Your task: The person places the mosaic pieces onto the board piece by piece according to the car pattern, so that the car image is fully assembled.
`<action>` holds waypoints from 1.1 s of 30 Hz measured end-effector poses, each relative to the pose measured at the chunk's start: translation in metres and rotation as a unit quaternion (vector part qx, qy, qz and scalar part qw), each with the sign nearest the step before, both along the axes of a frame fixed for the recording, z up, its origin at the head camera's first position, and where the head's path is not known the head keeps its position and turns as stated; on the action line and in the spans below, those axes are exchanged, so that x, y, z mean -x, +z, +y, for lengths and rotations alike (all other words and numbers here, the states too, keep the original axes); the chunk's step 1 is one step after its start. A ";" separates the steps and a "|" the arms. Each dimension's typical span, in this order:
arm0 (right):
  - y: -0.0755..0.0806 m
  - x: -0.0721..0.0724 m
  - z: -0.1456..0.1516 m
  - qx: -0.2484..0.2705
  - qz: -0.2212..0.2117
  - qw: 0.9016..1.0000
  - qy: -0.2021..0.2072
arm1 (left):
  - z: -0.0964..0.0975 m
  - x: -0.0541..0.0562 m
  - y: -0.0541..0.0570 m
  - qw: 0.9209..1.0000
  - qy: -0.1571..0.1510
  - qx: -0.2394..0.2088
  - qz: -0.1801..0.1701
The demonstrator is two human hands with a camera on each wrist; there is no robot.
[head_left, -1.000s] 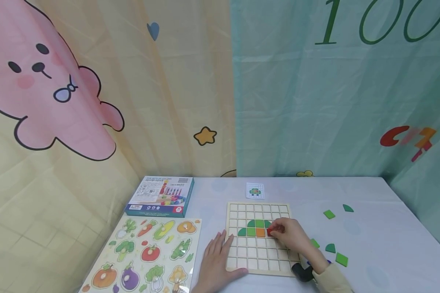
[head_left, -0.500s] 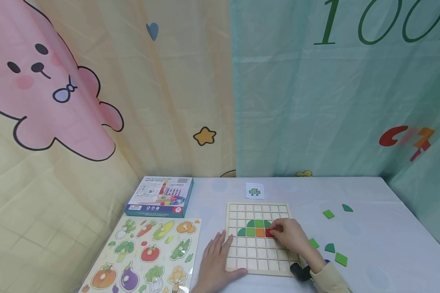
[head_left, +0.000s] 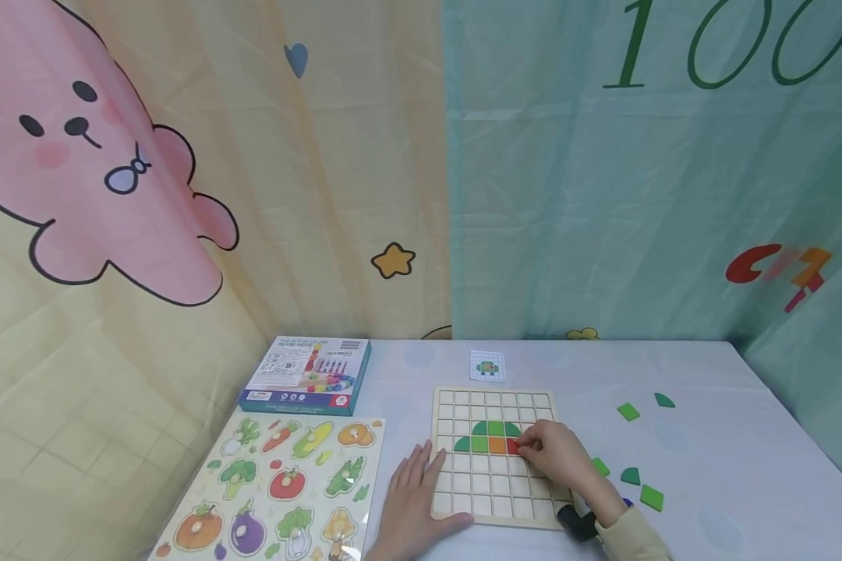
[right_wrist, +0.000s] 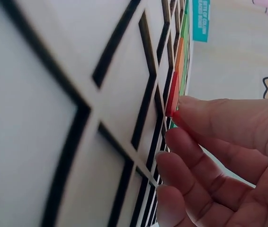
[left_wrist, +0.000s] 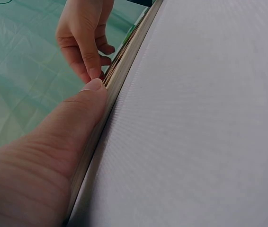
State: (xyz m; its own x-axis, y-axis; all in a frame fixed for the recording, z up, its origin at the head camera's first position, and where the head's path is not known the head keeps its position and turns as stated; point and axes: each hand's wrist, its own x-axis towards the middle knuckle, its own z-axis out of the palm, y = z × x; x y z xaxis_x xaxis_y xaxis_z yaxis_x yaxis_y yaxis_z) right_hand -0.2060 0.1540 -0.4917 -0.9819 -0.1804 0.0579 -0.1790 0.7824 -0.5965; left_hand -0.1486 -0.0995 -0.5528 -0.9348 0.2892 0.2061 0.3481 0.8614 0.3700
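Note:
A wooden grid board (head_left: 487, 487) lies on the table. My left hand (head_left: 412, 502) rests along its left edge, fingers stretched out, its thumb by the near edge. With thumb and index finger my right hand (head_left: 554, 452) pinches a red square tile (right_wrist: 173, 97), which sits in a cell right of the orange tile (head_left: 497, 445). Green square tiles (head_left: 480, 444) and dark green quarter-round tiles (head_left: 463, 444) fill cells left of and above these. In the left wrist view the left thumb (left_wrist: 84, 104) presses the board's edge.
Loose green tiles (head_left: 652, 497) are scattered right of the board, one partly behind the right wrist. A small pattern card (head_left: 487, 366) lies beyond the board. At left are a box (head_left: 305, 375) and a vegetable picture sheet (head_left: 267, 499). Curtains hang behind the table.
The red tile, mostly hidden by the fingers earlier, now shows flat in its cell. My right hand has shifted very slightly right; the left hand stays put.

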 end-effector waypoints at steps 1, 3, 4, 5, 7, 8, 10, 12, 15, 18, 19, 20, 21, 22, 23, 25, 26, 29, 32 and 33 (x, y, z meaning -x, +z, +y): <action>0.000 -0.001 0.000 0.002 -0.001 1.000 0.000 | 0.000 0.000 0.000 1.000 0.000 0.001 -0.003; 0.000 -0.002 0.001 0.006 -0.001 1.000 0.000 | 0.000 -0.001 0.000 1.000 0.000 0.003 -0.003; 0.001 -0.003 0.002 0.009 -0.001 1.000 0.000 | 0.000 -0.001 0.001 1.000 -0.001 0.003 0.000; 0.002 -0.004 0.004 0.013 -0.002 1.000 -0.001 | 0.000 -0.001 0.001 1.000 -0.003 0.002 0.005; 0.005 -0.005 0.007 0.024 -0.005 1.000 -0.006 | 0.000 -0.001 0.002 1.000 -0.006 0.000 0.013; 0.006 -0.006 0.010 0.027 -0.006 1.000 -0.009 | 0.000 -0.001 0.003 1.000 -0.007 -0.002 0.017; 0.009 -0.007 0.017 0.038 -0.004 0.999 -0.015 | 0.000 -0.001 0.004 1.000 -0.008 -0.003 0.019; 0.012 -0.009 0.026 0.046 0.002 0.999 -0.022 | 0.000 -0.001 0.004 1.000 -0.007 -0.003 0.015; 0.016 -0.011 0.042 0.046 0.016 0.998 -0.033 | 0.000 -0.001 0.004 1.000 -0.005 -0.003 0.005; 0.019 -0.014 0.059 0.037 0.021 0.998 -0.048 | 0.000 -0.001 0.005 1.000 -0.004 -0.002 0.004; 0.019 -0.014 0.065 0.033 0.022 0.998 -0.054 | 0.000 -0.001 0.005 1.000 -0.005 -0.002 0.004; 0.020 -0.015 0.070 0.032 0.020 0.997 -0.061 | 0.000 -0.001 0.005 1.000 -0.005 -0.002 0.005; 0.020 -0.015 0.076 0.030 0.017 0.997 -0.066 | 0.000 -0.001 0.005 1.000 -0.006 -0.002 0.005; 0.020 -0.015 0.080 0.028 0.016 0.997 -0.072 | 0.000 -0.001 0.005 1.000 -0.006 -0.002 0.004; 0.020 -0.015 0.085 0.027 0.016 0.997 -0.075 | 0.000 -0.001 0.006 1.000 -0.006 -0.003 0.000; 0.018 -0.016 0.093 0.025 0.015 0.996 -0.083 | -0.001 -0.001 0.006 1.000 -0.007 -0.004 -0.004; 0.018 -0.017 0.096 0.026 0.013 0.996 -0.085 | -0.001 -0.001 0.005 1.000 -0.007 -0.004 -0.007; 0.016 -0.018 0.103 0.021 0.017 0.996 -0.083 | -0.001 -0.001 0.004 1.000 -0.008 -0.003 -0.008; 0.017 -0.019 0.106 0.021 0.005 0.997 -0.073 | -0.001 -0.001 0.003 1.000 -0.008 0.000 0.000; 0.017 -0.019 0.106 0.021 -0.003 0.997 -0.069 | -0.001 -0.001 0.004 1.000 -0.009 0.001 0.003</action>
